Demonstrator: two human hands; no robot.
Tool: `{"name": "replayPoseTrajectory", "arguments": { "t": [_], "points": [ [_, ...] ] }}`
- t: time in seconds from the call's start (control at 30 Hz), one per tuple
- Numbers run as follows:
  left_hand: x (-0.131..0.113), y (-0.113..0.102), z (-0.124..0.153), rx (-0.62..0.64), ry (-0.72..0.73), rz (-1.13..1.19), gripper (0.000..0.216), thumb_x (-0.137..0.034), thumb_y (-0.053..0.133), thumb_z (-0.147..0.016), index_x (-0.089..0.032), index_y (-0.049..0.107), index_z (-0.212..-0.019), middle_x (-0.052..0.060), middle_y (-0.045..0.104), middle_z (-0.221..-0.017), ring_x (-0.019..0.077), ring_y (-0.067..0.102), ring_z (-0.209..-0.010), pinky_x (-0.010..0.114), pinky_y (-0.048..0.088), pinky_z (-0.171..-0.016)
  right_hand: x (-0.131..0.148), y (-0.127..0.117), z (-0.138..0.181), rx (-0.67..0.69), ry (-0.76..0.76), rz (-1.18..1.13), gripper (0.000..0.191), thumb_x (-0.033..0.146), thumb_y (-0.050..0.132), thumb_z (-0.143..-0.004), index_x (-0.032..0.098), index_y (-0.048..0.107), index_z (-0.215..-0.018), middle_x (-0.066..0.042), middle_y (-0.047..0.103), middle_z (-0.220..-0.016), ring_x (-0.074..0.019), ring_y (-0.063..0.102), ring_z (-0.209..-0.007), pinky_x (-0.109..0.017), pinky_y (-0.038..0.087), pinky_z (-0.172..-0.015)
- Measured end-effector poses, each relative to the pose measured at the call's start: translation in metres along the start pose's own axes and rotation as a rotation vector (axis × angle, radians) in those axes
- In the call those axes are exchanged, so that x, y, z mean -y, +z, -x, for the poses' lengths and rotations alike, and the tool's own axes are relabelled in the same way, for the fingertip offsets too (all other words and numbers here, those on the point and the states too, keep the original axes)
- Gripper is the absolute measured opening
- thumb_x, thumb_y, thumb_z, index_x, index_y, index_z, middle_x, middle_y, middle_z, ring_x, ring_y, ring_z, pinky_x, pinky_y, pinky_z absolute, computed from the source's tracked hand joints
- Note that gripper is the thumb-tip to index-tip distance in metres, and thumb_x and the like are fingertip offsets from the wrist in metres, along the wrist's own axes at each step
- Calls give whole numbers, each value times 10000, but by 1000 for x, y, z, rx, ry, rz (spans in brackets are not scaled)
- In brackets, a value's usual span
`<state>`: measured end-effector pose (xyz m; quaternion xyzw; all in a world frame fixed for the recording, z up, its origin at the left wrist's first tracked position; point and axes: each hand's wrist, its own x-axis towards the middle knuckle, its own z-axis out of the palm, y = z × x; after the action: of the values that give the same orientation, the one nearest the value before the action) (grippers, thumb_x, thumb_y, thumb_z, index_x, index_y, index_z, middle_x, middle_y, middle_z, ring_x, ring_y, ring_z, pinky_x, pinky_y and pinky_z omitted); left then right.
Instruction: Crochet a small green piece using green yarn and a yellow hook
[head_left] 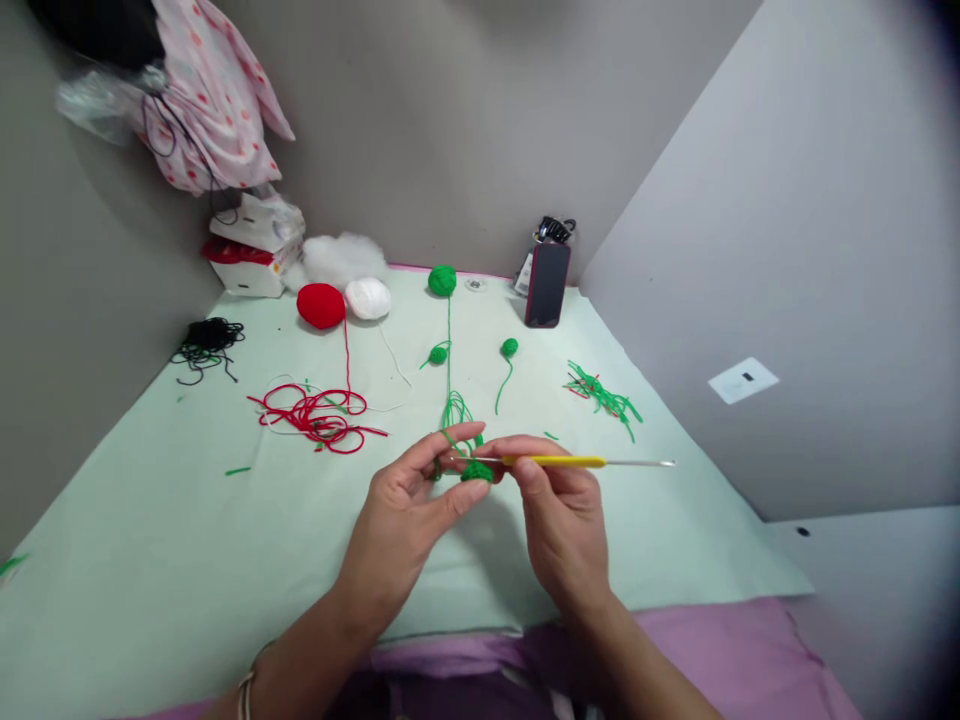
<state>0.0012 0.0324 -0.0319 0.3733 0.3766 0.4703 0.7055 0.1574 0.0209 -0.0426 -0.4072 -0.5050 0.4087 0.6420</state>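
Left hand (405, 505) pinches green crochet piece (477, 472), likely steadying it; right hand (566, 515) pinches yellow-handled crochet hook (577, 462); green yarn ball (442, 281) beyond grip, presumably for slack.

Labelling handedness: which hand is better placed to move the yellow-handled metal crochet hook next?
Probably the right hand: it holds the hook by its handle, shaft at the small green crocheted piece. The left hand holds that piece.
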Motion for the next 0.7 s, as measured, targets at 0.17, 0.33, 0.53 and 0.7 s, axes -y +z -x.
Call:
{"name": "replayPoseTrajectory", "arguments": {
  "t": [0.17,0.33,0.53,0.7],
  "points": [
    [-22,-8,-1,75,42,-56,242,-297,955,-793,-310,889,-1025,24,832,-1112,227,713,-1122,310,536,-1007,8,-3,-10,-16,108,-175,248,480,782,-967,240,769,-908,-25,800,-845,-176,752,-763,-302,640,-735],
    [-64,-47,-8,-49,79,45,290,-460,880,-852,-217,802,-716,79,798,-1049,240,721,-1010,295,609,-837,21,-21,-24,105,293,-475,196,467,779,-977,286,712,-945,13,742,-844,-138,730,-714,-247,630,-647],
    [-118,-102,-22,-267,254,-166,393,-395,707,-1042,-169,732,-721,-19,739,-814,58,493,-611,134,342,-466,37,-77,-45,72,206,-738,100,285,808,-971,316,720,-936,57,656,-789,-72,633,-582,-143,587,-529],
    [-136,-115,-36,-418,393,-266,284,-377,765,-1020,-201,778,-797,-95,549,-592,46,407,-573,139,308,-445,60,-116,-64,-104,269,-1602,379,-95,737,-826,271,783,-917,44,708,-842,-83,667,-597,-175,586,-510]
  ]
}}
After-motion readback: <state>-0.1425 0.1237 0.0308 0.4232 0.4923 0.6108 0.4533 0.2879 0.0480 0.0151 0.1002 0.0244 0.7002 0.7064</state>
